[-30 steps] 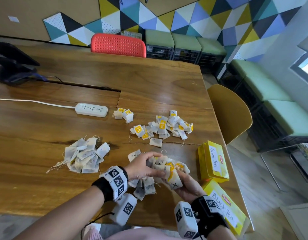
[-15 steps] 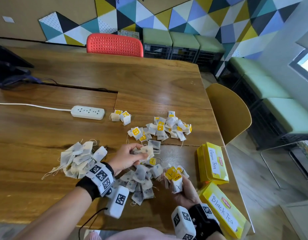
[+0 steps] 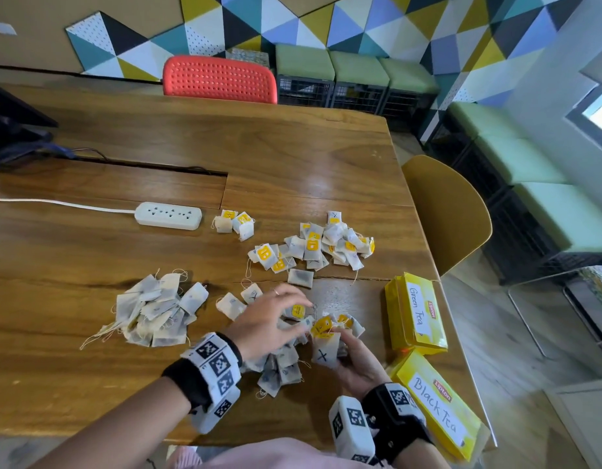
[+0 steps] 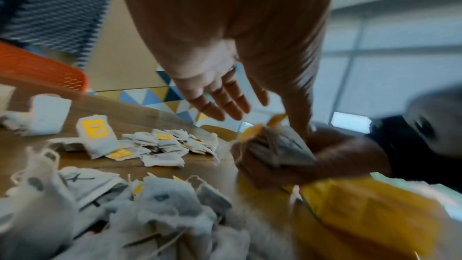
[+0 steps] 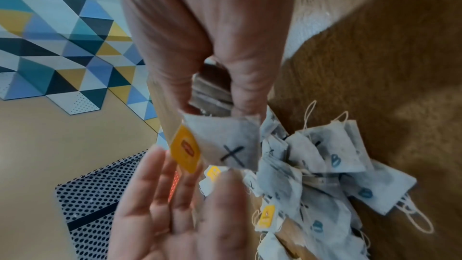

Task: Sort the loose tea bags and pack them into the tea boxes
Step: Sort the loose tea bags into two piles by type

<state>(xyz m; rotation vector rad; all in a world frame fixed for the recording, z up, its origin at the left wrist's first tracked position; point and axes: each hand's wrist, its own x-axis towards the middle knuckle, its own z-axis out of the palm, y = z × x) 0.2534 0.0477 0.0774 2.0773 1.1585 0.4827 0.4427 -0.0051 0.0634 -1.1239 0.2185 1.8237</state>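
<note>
My right hand grips a small stack of tea bags; the front one bears a black X and a yellow tag. My left hand hovers just left of that stack, fingers straight and spread, holding nothing. Below both hands lies a loose heap of tea bags marked X or B. The yellow Green Tea box and Black Tea box lie to the right, by the table edge.
A pile of untagged bags lies to the left, and a yellow-tagged pile sits farther back. Two bags rest beside a white power strip. A yellow chair stands past the table's right edge.
Half a second ago my left hand pinched a bag above the heap; now it is open and has moved right, toward the stack. My right hand keeps its stack.
</note>
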